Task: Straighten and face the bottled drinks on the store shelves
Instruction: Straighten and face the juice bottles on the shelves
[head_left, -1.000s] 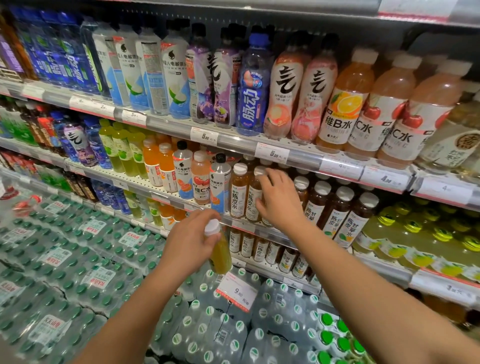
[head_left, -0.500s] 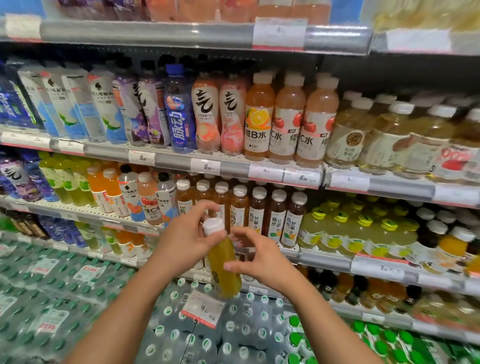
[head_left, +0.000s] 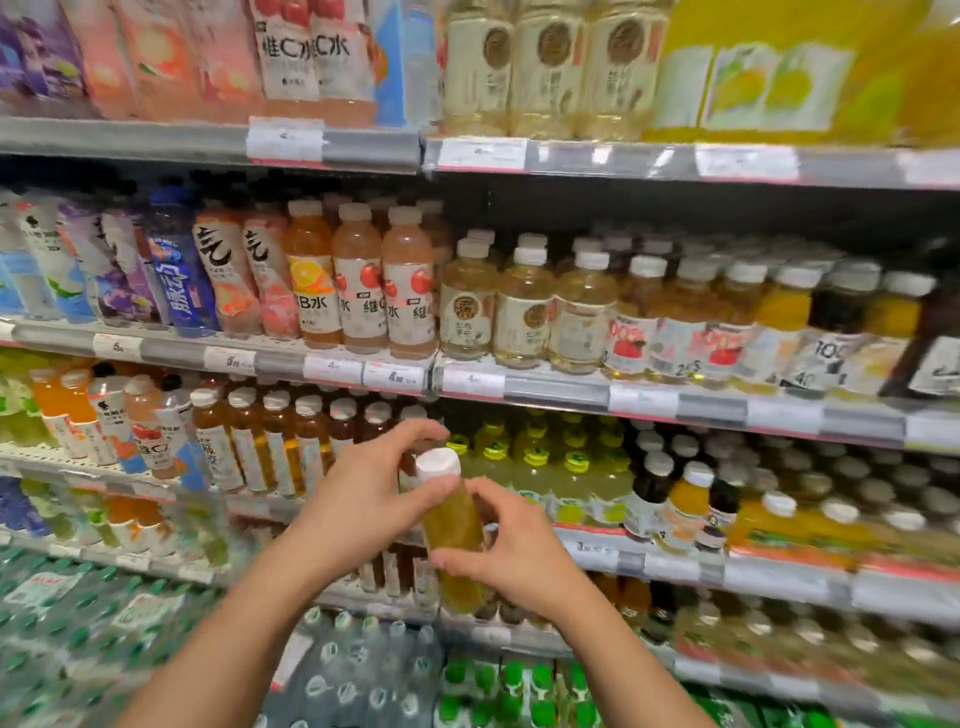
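Note:
A slim bottle of yellow-green drink (head_left: 452, 525) with a white cap is held upright in front of the shelves, at the centre of the head view. My left hand (head_left: 363, 483) grips it near the cap and neck. My right hand (head_left: 511, 551) grips its body from the right. Behind it, brown tea bottles (head_left: 280, 441) stand in a row on the third shelf, and yellow-green bottles with green caps (head_left: 535, 457) stand just right of them. The held bottle's lower end is partly hidden by my right hand.
Above, a shelf (head_left: 571, 387) carries orange, pink and pale yellow bottles (head_left: 524, 306). Juice bottles (head_left: 691, 504) fill the right part of the third shelf. Shrink-wrapped water packs (head_left: 104, 623) are stacked at the lower left. The picture is blurred at the edges.
My right hand left the brown bottles on the shelf and took hold of the yellow-green bottle that my left hand held. The view swung up and to the right.

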